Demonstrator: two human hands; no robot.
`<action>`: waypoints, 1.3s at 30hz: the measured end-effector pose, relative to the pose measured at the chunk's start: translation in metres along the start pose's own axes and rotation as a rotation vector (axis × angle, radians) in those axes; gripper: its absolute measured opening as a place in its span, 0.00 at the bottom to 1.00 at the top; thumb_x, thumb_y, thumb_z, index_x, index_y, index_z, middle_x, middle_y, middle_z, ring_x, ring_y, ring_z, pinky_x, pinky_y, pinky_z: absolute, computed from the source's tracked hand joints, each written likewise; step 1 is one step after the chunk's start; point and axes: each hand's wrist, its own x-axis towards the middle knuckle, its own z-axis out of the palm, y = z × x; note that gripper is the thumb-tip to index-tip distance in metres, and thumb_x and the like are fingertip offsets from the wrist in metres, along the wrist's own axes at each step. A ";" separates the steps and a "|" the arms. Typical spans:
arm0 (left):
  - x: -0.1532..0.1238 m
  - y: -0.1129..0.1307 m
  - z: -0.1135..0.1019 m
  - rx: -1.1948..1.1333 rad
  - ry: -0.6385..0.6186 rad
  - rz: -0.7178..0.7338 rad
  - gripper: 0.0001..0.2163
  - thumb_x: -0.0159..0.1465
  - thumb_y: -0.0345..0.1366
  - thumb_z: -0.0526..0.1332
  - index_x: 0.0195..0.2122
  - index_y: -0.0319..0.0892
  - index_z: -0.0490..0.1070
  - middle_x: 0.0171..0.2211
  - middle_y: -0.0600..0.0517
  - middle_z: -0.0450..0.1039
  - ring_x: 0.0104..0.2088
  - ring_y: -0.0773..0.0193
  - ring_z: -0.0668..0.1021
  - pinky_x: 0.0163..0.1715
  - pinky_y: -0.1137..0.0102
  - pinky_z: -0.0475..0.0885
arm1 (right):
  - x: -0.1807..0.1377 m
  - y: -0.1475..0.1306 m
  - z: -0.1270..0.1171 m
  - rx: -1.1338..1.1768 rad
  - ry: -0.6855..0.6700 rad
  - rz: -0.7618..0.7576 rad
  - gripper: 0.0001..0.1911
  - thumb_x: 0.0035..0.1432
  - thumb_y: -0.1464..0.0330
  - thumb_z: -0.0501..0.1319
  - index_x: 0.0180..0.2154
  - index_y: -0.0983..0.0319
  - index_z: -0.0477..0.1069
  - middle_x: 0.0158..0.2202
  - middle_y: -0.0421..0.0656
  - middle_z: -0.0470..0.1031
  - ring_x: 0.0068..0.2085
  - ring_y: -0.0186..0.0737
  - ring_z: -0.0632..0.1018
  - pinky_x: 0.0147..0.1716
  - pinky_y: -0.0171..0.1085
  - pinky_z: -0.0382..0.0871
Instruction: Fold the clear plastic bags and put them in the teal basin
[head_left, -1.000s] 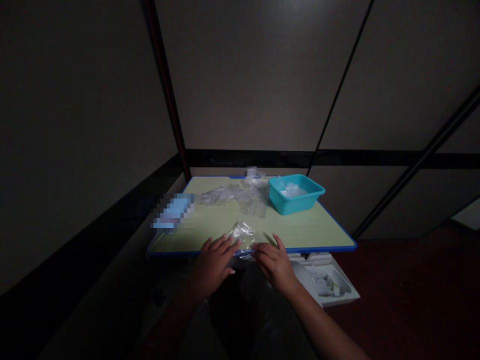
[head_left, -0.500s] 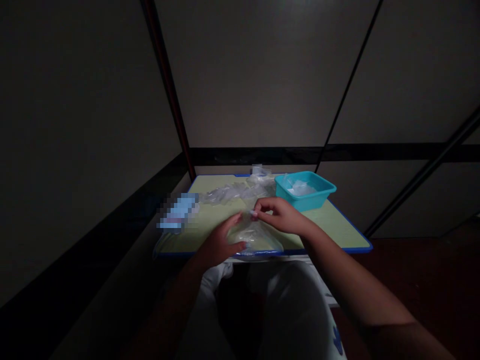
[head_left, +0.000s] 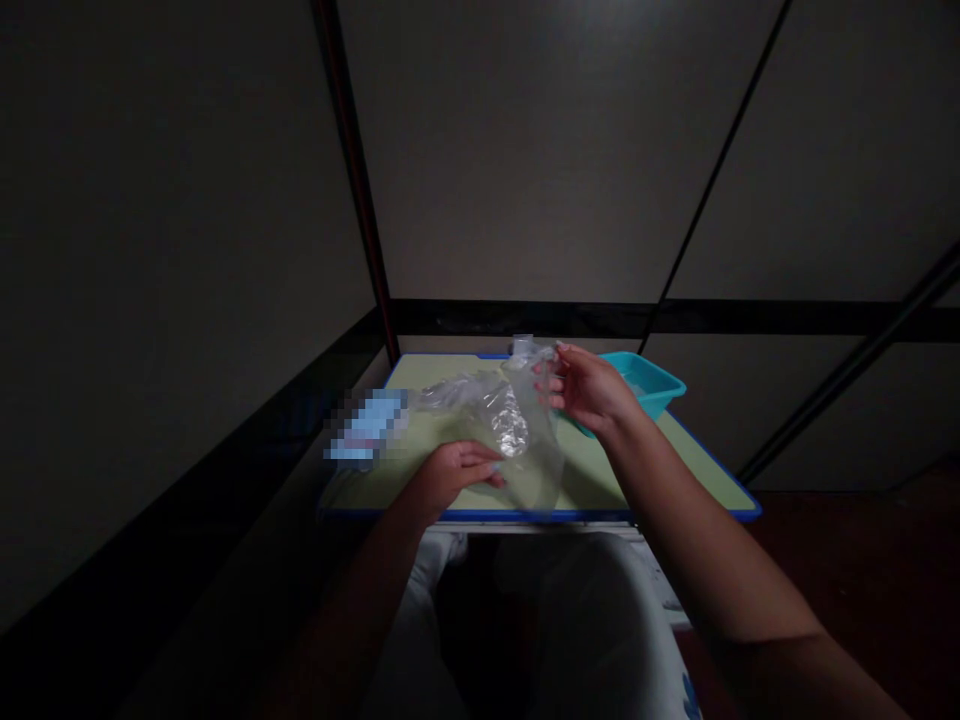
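A clear plastic bag (head_left: 531,440) is held up over the front of the table, light glinting off its film. My right hand (head_left: 592,388) pinches its upper right edge between thumb and index finger, the other fingers lying along its side. Lower down, at the bag's left side, my left hand (head_left: 457,472) has its thumb and fingertips drawn together on the film. Behind the bag, a row of crumpled clear plastic bags (head_left: 454,392) lies across the table.
A turquoise plastic basket (head_left: 664,398) stands at the right, partly behind my right hand, with whitish contents. At the left lies a pixelated light-blue object (head_left: 371,425). The yellow-green table (head_left: 697,470) has a blue rim. A panelled wall (head_left: 525,200) rises behind it.
My right hand has risen and moved right, drawing the bag upright from the table's front edge. My left hand has closed from an open posture. The view has shifted slightly.
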 end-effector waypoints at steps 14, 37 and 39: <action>0.041 -0.011 -0.022 0.855 0.039 -0.008 0.16 0.50 0.32 0.64 0.42 0.41 0.72 0.35 0.49 0.74 0.38 0.57 0.75 0.42 0.64 0.68 | -0.081 0.095 -0.122 -1.026 0.532 -0.221 0.16 0.53 0.55 0.57 0.32 0.63 0.67 0.30 0.45 0.71 0.29 0.40 0.73 0.29 0.39 0.68; 0.013 -0.029 -0.039 1.460 -0.264 0.131 0.28 0.66 0.49 0.46 0.65 0.46 0.43 0.66 0.46 0.41 0.65 0.57 0.49 0.60 0.49 0.40 | -0.081 0.115 -0.044 -1.760 -0.035 -0.418 0.13 0.61 0.64 0.53 0.44 0.60 0.70 0.55 0.51 0.67 0.61 0.51 0.60 0.57 0.62 0.41; 0.017 -0.029 -0.041 1.453 -0.263 0.127 0.28 0.66 0.49 0.47 0.65 0.46 0.43 0.66 0.46 0.41 0.65 0.56 0.49 0.60 0.50 0.41 | -0.086 0.113 -0.057 -1.760 0.073 -0.413 0.12 0.60 0.65 0.53 0.42 0.60 0.70 0.54 0.51 0.68 0.59 0.51 0.62 0.56 0.62 0.45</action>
